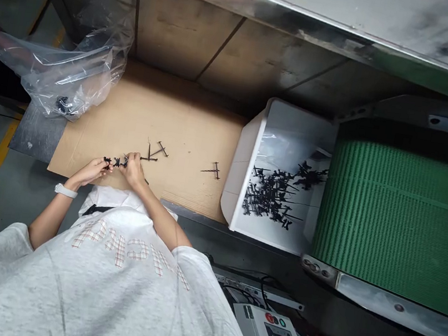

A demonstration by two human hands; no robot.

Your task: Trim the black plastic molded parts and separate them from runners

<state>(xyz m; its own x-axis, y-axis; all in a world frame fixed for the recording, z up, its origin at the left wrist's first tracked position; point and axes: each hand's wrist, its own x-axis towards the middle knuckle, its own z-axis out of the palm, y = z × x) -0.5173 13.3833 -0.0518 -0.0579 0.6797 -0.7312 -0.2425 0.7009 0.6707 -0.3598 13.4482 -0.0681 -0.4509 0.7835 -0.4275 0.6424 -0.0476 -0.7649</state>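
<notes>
While both forearms reach over the near edge of a cardboard-covered desk (39,132), a worker in a light grey printed T-shirt (116,292) holds small black parts (116,162) between two bare hands. The left hand (95,170) pinches their left end in a fingertip grip; the right hand (134,170) has its fingers curled on the right end, and the two-sided hold likely keeps such slight pieces steady. Whether they form one joined length is too small to tell. They sit close to the body, near the left end of the desk, probably for a clear look down at them.

The cardboard sheet (196,130) seems meant as a clean, pale backing on which dark bits show up well. Thin black branched pieces (159,149) lie just beyond the right hand, and a lone black cross-shaped piece (212,170) rests farther right, near a white bin (239,176). That bin, open upward and holding a tangle of black pieces (272,195), stands between the cardboard and a green conveyor belt (397,216), presumably to stay within the right arm's reach. A clear plastic bag (71,61) slumps at far left, dark items (64,105) showing through its film, apparently set aside from the hands' space.
</notes>
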